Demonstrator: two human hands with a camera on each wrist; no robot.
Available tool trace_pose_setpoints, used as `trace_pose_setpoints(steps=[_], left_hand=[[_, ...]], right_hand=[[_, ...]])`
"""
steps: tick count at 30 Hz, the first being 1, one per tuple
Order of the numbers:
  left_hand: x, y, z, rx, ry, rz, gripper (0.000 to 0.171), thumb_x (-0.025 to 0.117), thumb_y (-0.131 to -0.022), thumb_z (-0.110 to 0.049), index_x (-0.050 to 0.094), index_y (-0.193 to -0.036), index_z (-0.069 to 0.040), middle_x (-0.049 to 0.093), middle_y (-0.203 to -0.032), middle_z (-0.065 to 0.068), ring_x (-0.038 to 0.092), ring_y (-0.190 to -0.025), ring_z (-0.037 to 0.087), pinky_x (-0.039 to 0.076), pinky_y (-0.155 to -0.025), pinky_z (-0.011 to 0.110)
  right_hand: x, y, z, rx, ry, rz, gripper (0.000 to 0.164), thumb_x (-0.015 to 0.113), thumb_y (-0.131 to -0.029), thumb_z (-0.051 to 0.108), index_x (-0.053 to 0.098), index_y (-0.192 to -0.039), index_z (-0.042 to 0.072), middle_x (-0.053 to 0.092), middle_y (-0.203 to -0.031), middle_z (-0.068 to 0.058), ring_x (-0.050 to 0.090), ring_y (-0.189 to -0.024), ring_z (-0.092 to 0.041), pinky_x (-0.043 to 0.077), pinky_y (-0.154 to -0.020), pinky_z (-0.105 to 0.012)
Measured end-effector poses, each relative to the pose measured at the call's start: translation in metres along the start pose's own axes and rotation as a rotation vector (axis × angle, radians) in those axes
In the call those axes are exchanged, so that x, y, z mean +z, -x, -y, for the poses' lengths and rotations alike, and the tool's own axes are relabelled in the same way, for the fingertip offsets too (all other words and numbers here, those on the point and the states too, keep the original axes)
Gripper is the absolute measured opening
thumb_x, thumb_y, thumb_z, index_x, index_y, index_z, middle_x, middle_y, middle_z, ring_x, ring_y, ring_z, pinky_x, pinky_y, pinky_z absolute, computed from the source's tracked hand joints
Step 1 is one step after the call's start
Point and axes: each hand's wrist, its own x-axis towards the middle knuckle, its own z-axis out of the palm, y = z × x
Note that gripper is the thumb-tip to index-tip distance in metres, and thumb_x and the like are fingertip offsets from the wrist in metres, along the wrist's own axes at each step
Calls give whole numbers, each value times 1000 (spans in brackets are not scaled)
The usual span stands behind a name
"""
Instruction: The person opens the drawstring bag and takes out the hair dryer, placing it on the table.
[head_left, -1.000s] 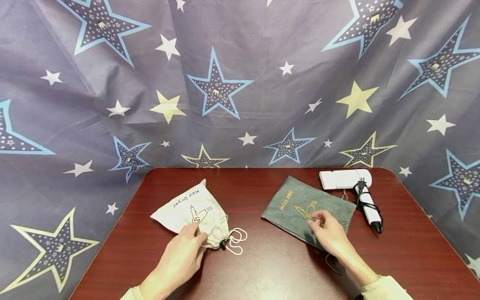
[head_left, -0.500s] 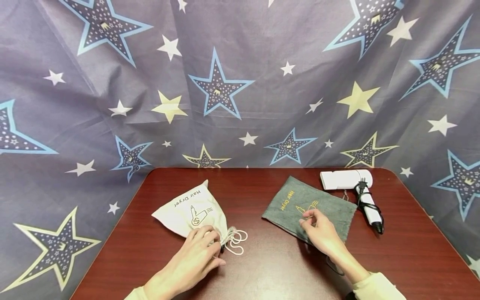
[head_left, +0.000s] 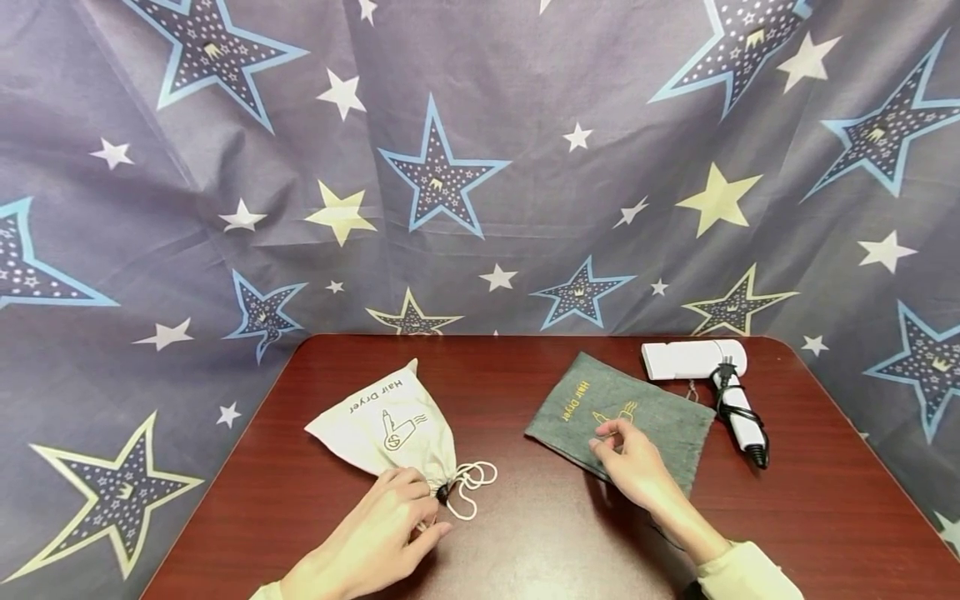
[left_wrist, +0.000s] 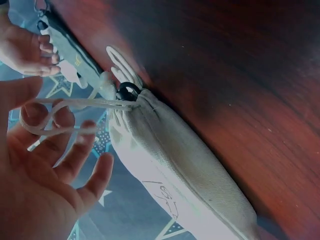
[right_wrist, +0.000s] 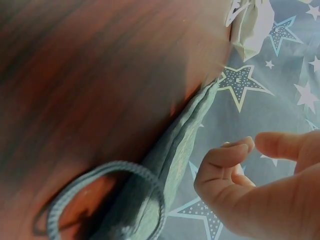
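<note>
A cream drawstring pouch (head_left: pixel 390 425) printed "Hair Dryer" lies on the left of the table, plumped out in the left wrist view. My left hand (head_left: pixel 375 529) is at its gathered mouth, just beside the black cord stopper (head_left: pixel 442 494). In the left wrist view, thumb and index finger pinch a loop of the white drawstring (left_wrist: pixel 85 102) while the other fingers are spread. My right hand (head_left: pixel 633 467) hovers over a flat grey pouch (head_left: pixel 585 387), also lettered "Hair Dryer". Its fingers are loosely bent and nothing is between them.
A white hair dryer (head_left: pixel 693 360) with a black cord (head_left: pixel 738 408) wound round its handle lies right of the grey pouch. The grey pouch's drawstring loop (right_wrist: pixel 107 170) sticks out at its near end. A star-patterned curtain (head_left: pixel 480 167) hangs behind the dark red table (head_left: pixel 480 375).
My left hand has moved from the cream pouch's body to its mouth and taken a loop of drawstring. The right hand has drifted slightly left above the grey pouch.
</note>
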Motion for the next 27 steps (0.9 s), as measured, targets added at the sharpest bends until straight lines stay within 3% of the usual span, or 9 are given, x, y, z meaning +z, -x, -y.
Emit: trace_pose_setpoints(steps=[5, 9, 14, 21, 27], left_hand=[[-5, 6, 0, -18, 43, 23, 47, 86, -83, -20, 43, -67, -29, 32, -68, -22, 46, -71, 4, 44, -70, 28], [-7, 9, 1, -117, 123, 81, 47, 84, -87, -17, 43, -68, -30, 30, -65, -24, 43, -63, 1, 39, -61, 21], [-7, 17, 3, -256, 190, 156, 38, 79, -95, -18, 50, -75, -34, 40, -71, -24, 45, -66, -2, 40, -61, 19], [-7, 22, 12, -401, 204, 94, 19, 79, -95, -16, 67, -89, -29, 52, -85, -22, 52, -74, -3, 48, -66, 24], [-7, 26, 20, -525, 328, 152, 12, 76, -98, -14, 68, -100, -23, 60, -78, -19, 56, -68, -3, 48, -61, 24]], right_hand=[[5, -2, 4, -7, -11, 17, 27, 64, -103, 18, 63, -124, 0, 62, -102, -7, 57, -83, -18, 45, -72, -36], [11, -4, 8, -27, -15, 19, 24, 64, -103, 18, 65, -120, 2, 63, -101, -6, 56, -83, -17, 45, -73, -36], [19, -6, 10, -50, -17, 17, 15, 65, -101, 16, 69, -110, 5, 63, -93, -2, 53, -75, -16, 43, -71, -35], [29, -9, 17, -57, -77, 42, 16, 65, -101, 13, 69, -110, 1, 66, -89, -4, 61, -72, -18, 48, -69, -35], [39, -14, 28, -39, -160, 105, 22, 63, -99, 9, 65, -117, -3, 69, -88, -11, 66, -66, -28, 49, -64, -33]])
